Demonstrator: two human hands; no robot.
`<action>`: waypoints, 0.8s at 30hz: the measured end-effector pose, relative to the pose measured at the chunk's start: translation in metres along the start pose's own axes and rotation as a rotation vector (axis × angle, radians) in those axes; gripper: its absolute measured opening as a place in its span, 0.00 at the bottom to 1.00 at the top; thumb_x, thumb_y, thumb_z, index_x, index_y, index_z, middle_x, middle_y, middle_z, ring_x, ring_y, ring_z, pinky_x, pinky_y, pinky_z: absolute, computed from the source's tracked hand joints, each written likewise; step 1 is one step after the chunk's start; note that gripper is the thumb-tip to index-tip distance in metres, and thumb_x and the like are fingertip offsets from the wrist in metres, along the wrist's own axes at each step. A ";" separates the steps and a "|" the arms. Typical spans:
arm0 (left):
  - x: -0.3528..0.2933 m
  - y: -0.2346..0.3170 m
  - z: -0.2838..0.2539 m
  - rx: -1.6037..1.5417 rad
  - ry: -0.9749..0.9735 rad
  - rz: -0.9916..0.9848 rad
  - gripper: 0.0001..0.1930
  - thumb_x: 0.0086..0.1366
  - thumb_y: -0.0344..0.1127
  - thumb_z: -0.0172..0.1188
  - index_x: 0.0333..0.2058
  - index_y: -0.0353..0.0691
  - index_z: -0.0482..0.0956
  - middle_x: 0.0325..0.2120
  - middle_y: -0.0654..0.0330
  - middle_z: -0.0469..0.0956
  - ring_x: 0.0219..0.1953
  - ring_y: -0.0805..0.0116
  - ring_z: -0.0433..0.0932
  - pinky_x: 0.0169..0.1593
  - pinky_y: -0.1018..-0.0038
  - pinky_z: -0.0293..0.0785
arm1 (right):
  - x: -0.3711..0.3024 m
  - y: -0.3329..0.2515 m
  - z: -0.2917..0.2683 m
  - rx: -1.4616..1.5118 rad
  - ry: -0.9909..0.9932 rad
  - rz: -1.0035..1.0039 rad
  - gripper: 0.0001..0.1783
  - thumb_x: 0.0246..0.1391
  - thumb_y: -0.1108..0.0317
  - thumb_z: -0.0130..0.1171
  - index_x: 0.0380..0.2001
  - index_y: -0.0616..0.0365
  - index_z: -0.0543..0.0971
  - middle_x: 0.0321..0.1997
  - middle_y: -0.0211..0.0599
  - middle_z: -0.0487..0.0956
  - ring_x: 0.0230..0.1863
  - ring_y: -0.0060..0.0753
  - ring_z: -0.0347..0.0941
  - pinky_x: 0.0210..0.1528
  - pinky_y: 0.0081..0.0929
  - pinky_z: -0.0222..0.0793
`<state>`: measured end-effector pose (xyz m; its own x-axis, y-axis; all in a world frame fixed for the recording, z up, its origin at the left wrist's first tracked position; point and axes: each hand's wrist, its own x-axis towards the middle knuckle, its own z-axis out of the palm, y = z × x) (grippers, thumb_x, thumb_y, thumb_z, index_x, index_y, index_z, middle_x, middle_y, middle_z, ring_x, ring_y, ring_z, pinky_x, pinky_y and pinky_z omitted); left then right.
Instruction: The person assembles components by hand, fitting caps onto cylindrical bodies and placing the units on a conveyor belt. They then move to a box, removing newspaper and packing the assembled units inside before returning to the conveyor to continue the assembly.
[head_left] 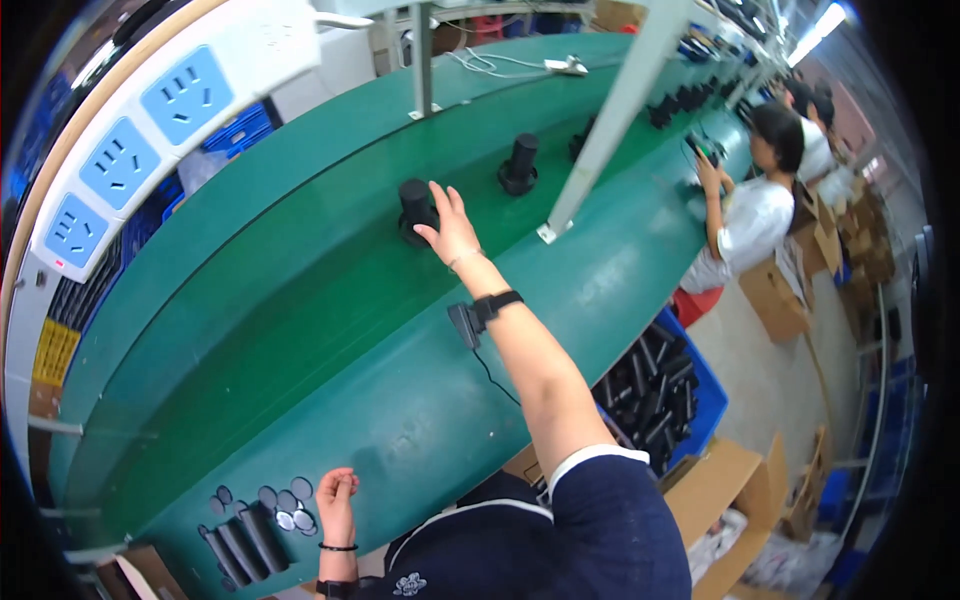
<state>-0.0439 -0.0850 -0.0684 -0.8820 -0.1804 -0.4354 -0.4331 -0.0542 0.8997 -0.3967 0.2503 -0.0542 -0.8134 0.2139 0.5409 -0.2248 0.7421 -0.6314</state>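
Black cylinder (412,196): upright on the green sunken strip (290,300), immediately left of the right hand (456,236); its wider round base (407,230) sits left of the thumb and is partly covered by it.
Right hand: fingers extended and parted, thumb standing away from them, alongside the cylinder; whether skin meets the part cannot be told from this view.
Left hand (338,492): fingers loosely curled above the near worktop (410,430); cannot tell whether anything is pinched.
Cylinder weight: judged modest, suited to one hand; the broad base probably carries much of it.
Cylinder stiffness: judged rigid, probably moulded plastic or coated metal; little give expected under finger pressure.
Cylinder surface: appears dull and smooth; slip risk judged low to moderate with dry fingers.
Cylinder fragility: breakage judged unlikely; scuffing or toppling from a knock high on the column the likelier fault.
Cylinder hold: recommended around the mid-column, thumb opposing the fingers, kept vertical; the rim of the base offers a second purchase.
Second cylinder (523,158): similar form, upright, beyond and right of the right hand, apart from it.
Dark tubes (238,550): three, lying side by side to the left of the left hand.
Round discs (301,488): loose, several just left of the left hand, others beyond the tubes.
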 end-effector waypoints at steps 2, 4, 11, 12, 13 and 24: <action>0.007 0.007 -0.001 0.054 -0.073 0.002 0.06 0.66 0.30 0.53 0.39 0.37 0.76 0.30 0.64 0.77 0.34 0.77 0.74 0.38 0.82 0.68 | -0.034 -0.016 -0.048 0.165 0.028 0.137 0.27 0.49 0.68 0.64 0.53 0.53 0.69 0.47 0.46 0.74 0.38 0.43 0.76 0.42 0.34 0.73; 0.010 0.024 0.008 0.075 -0.197 -0.006 0.07 0.66 0.30 0.53 0.40 0.37 0.76 0.31 0.63 0.77 0.35 0.77 0.74 0.39 0.81 0.69 | -0.105 -0.015 -0.097 0.455 0.109 0.332 0.14 0.54 0.68 0.60 0.44 0.59 0.76 0.35 0.35 0.77 0.32 0.26 0.73 0.35 0.22 0.70; 0.010 0.018 0.081 0.233 -0.829 -0.213 0.09 0.67 0.31 0.52 0.44 0.39 0.75 0.35 0.63 0.76 0.38 0.75 0.75 0.43 0.80 0.70 | -0.436 0.001 -0.233 0.539 0.118 1.343 0.08 0.54 0.67 0.59 0.30 0.61 0.80 0.20 0.25 0.75 0.21 0.15 0.69 0.23 0.16 0.64; 0.004 0.015 0.099 0.252 -0.852 -0.225 0.09 0.67 0.31 0.52 0.44 0.39 0.75 0.35 0.63 0.76 0.38 0.75 0.75 0.43 0.80 0.70 | -0.471 -0.003 -0.244 0.457 0.002 1.415 0.09 0.52 0.66 0.60 0.31 0.60 0.80 0.21 0.28 0.77 0.23 0.19 0.72 0.25 0.18 0.67; -0.004 0.014 0.120 0.299 -0.962 -0.236 0.09 0.67 0.31 0.52 0.44 0.38 0.75 0.35 0.63 0.77 0.38 0.75 0.75 0.43 0.81 0.70 | -0.500 -0.005 -0.252 0.380 -0.120 1.478 0.10 0.51 0.64 0.61 0.32 0.59 0.81 0.22 0.31 0.79 0.24 0.22 0.75 0.27 0.21 0.70; -0.072 -0.143 0.340 0.566 -1.241 -0.729 0.07 0.67 0.32 0.51 0.41 0.41 0.76 0.34 0.66 0.77 0.36 0.79 0.75 0.38 0.83 0.73 | -0.613 0.117 -0.287 -0.133 -0.376 1.789 0.18 0.41 0.59 0.62 0.36 0.56 0.83 0.42 0.47 0.80 0.46 0.48 0.76 0.51 0.34 0.71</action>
<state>0.0186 0.2695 -0.1757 0.0732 0.6358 -0.7684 -0.5824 0.6527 0.4846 0.2294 0.3880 -0.3003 -0.0687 0.5903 -0.8042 0.9708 -0.1460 -0.1901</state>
